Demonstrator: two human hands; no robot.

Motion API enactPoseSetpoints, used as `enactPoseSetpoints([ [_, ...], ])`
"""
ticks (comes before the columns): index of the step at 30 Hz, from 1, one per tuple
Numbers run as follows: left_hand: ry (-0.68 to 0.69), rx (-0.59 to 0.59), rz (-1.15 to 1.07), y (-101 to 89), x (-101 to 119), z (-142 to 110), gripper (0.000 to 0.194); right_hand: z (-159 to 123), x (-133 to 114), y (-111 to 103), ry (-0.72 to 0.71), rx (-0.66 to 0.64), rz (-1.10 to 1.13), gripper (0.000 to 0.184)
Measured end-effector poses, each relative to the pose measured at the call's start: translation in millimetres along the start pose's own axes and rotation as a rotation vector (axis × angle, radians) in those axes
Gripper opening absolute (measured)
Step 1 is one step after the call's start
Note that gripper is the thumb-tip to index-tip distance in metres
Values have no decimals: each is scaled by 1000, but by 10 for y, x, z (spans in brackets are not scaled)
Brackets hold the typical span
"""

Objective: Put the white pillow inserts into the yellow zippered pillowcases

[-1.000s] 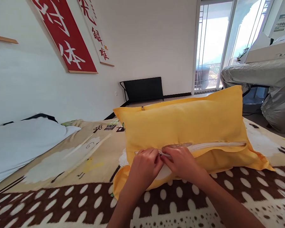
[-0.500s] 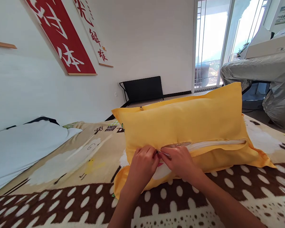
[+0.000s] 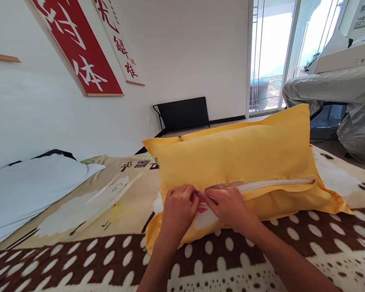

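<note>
At far left, on a patterned blanket point(image 3: 88, 202), a white cloth point(image 3: 36, 186). Above, hanging on the wall, a red scroll point(image 3: 88, 52), then a white scroll point(image 3: 118, 40) with red characters. Farther right, low by the wall, a black panel point(image 3: 184, 112). Nearer, resting on the blanket, a yellow pillow point(image 3: 240, 154), zipper point(image 3: 276, 184) facing the viewer. At the zipper's left stretch, both hands: left hand point(image 3: 182, 207) curled, fingertips pinched on it, exact part hidden; just beside, right hand point(image 3: 226, 205), thumb and fingers closed on its pale edge. Behind at right, a glass door point(image 3: 270, 48), then a box point(image 3: 346, 56) atop something silver-covered.
</note>
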State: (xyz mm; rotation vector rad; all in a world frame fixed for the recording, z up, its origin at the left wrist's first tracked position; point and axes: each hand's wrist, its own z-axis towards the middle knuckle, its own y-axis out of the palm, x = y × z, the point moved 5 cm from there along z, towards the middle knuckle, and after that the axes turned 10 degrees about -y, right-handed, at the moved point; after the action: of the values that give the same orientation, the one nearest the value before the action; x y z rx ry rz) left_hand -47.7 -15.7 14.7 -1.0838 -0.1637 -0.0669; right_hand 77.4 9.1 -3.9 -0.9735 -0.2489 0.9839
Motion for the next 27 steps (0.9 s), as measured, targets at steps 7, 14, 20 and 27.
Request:
enactPoseSetpoints([
  [7, -87, -24, 22, 18, -110, 38, 16, -1, -22, -16, -9, 11, 10, 27],
  [14, -148, -61, 63, 28, -243, 78, 18, 9, -17, -29, 7, 10, 4, 26],
  [20, -241, -86, 109, 16, -418, 126, 19, -8, -27, -33, 10, 19, 11, 26],
  [27, -335, -137, 118, 48, -576, 162, 21, 0, -22, -21, 4, 15, 13, 25],
])
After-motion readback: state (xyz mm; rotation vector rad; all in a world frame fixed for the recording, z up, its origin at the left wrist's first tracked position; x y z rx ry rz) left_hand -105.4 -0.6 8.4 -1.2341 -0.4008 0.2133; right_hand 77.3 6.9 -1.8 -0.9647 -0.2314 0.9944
